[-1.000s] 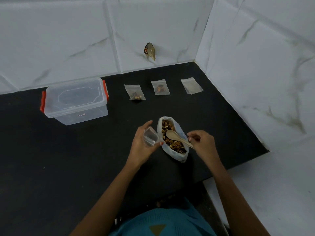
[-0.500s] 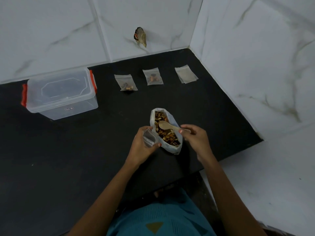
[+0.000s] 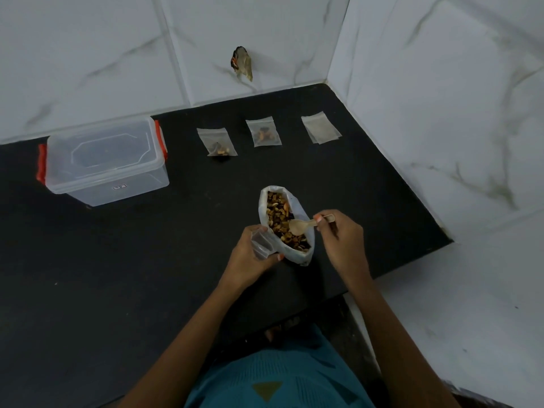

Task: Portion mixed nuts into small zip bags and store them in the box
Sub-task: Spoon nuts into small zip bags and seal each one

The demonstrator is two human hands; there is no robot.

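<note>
You are in what looks like a home kitchen, working in a corner of it. A black stone counter (image 3: pixel 117 290) runs into the angle of two walls (image 3: pixel 88 54) faced with large white marble-look tiles, grey-veined, with pale grout lines. What lies on the counter is household food gear: a clear plastic box (image 3: pixel 106 163) with red clips, an open bag of mixed nuts (image 3: pixel 282 225) with a wooden spoon (image 3: pixel 297 226) over it, and small zip bags (image 3: pixel 217 141) in a row near the back wall.
</note>
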